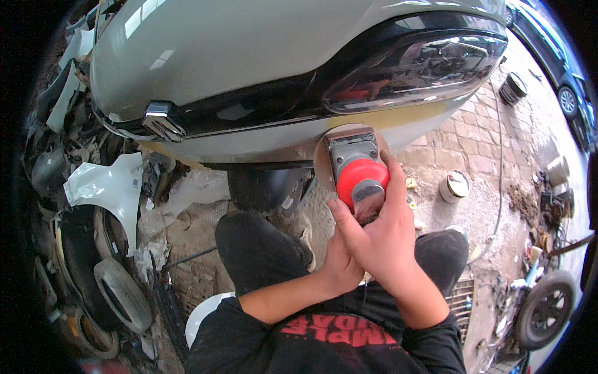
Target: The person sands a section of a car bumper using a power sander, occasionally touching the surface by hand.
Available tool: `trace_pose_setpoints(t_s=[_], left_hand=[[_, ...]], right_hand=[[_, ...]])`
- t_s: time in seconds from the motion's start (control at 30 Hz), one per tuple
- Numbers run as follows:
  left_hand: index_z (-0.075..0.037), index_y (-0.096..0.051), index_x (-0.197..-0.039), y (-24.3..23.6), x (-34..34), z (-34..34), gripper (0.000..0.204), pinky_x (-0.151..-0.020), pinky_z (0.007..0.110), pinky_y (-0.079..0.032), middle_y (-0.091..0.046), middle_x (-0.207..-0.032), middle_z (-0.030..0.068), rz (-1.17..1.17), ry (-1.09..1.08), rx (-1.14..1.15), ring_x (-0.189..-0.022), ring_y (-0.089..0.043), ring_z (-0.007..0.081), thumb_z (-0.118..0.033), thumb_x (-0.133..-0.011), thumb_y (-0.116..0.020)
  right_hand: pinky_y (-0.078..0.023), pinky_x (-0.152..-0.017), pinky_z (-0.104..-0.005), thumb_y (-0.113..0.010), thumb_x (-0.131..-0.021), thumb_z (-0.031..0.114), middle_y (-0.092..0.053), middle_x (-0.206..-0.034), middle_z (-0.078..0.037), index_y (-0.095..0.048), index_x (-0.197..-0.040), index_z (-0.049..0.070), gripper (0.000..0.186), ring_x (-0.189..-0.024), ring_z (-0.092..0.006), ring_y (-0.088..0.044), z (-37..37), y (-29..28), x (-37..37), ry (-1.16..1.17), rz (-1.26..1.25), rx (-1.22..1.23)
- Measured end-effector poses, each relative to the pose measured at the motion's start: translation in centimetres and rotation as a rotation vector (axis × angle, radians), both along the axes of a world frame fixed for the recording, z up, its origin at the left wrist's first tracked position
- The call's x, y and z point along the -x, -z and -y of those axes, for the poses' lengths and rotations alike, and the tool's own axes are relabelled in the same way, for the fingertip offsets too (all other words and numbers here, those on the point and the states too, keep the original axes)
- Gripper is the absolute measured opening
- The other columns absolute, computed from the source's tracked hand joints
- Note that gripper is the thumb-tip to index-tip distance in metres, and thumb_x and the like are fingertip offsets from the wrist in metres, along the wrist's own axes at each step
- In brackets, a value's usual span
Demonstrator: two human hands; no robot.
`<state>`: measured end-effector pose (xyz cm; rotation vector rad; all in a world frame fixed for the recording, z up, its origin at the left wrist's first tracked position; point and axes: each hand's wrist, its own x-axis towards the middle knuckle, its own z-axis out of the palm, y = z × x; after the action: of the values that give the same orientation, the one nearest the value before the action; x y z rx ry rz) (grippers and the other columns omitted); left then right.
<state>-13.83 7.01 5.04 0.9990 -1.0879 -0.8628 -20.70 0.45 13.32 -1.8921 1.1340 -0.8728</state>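
Both hands are on a rotary sander [361, 177] with a red and grey head, its round pad against the lower painted strip of the car bumper [249, 53]. My right hand [389, 234] wraps over the tool's right side, thumb to the left. My left hand [339, 262] grips lower on the handle, partly hidden under the right. Above the pad, a glossy black band [237, 106] carries a silver badge [163, 121] and a dark lamp housing [411, 62]; yellowish patches mark the strip beneath it.
My knees flank the tool. White body panels [112, 193] and tyres [124, 296] lie piled left. To the right are tubs [453, 186], a hose [501, 156], a wheel [545, 311] and debris on paving. A dark blue car [564, 68] stands at upper right.
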Motion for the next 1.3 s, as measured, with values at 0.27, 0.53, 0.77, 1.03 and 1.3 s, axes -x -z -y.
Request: trace_pose_setpoints(t_s=[0.27, 0.53, 0.77, 1.03, 1.3], left_hand=[[0.004, -0.039, -0.141, -0.8, -0.3, 0.1, 0.052, -0.108, 0.041, -0.039, -0.053, -0.136, 0.0182, -0.006, -0.028, 0.028, -0.13, -0.05, 0.0284, -0.027, -0.101, -0.049], [0.0, -0.039, -0.142, 0.4, -1.6, -1.3, 0.05, -0.106, 0.036, -0.04, -0.049, -0.137, 0.0109, -0.018, -0.085, -0.126, -0.125, -0.051, 0.0198, -0.023, -0.101, -0.055], [-0.002, -0.051, -0.115, -0.8, -1.0, -1.2, 0.044, -0.059, 0.023, -0.043, -0.057, -0.085, 0.0021, -0.27, -0.074, -0.25, -0.068, -0.053, 0.0067, -0.044, -0.103, -0.048], [-0.002, -0.052, -0.107, -1.4, -1.0, -1.1, 0.05, -0.049, 0.022, -0.043, -0.059, -0.075, 0.0015, -0.123, -0.168, -0.199, -0.056, -0.055, 0.006, -0.052, -0.102, -0.046], [0.004, -0.038, -0.143, -1.1, -2.5, -1.6, 0.06, -0.099, 0.036, -0.047, -0.055, -0.133, 0.012, -0.067, -0.156, -0.169, -0.119, -0.057, 0.0213, -0.043, -0.106, -0.043]], right_hand=[[-0.054, -0.067, -0.0461, -0.078, -0.081, 0.038, -0.067, -0.089, -0.024, -0.036, -0.141, -0.006, 0.085, -0.077, -0.042, -0.068, -0.1, -0.1, -0.3, 0.002, -0.023, 0.112], [-0.055, -0.081, -0.0418, -0.07, -0.089, 0.03, -0.067, -0.107, -0.027, -0.041, -0.141, -0.002, 0.068, -0.093, -0.039, -0.07, 0.3, 0.7, -0.1, -0.119, 0.235, -0.014], [-0.052, -0.084, -0.0297, -0.07, -0.092, 0.022, -0.07, -0.104, -0.015, -0.053, -0.135, -0.003, 0.052, -0.096, -0.0159, -0.067, 0.9, 1.7, -0.6, -0.138, 0.589, -0.199], [-0.054, -0.078, -0.0275, -0.074, -0.09, 0.021, -0.071, -0.097, -0.014, -0.058, -0.13, -0.003, 0.05, -0.089, -0.0134, -0.068, 1.2, 2.3, -0.8, -0.158, 0.56, -0.108], [-0.055, -0.076, -0.029, -0.075, -0.089, 0.021, -0.072, -0.095, -0.017, -0.059, -0.128, -0.002, 0.049, -0.086, -0.0164, -0.071, 1.3, 1.8, -1.9, -0.191, 0.492, -0.05]])
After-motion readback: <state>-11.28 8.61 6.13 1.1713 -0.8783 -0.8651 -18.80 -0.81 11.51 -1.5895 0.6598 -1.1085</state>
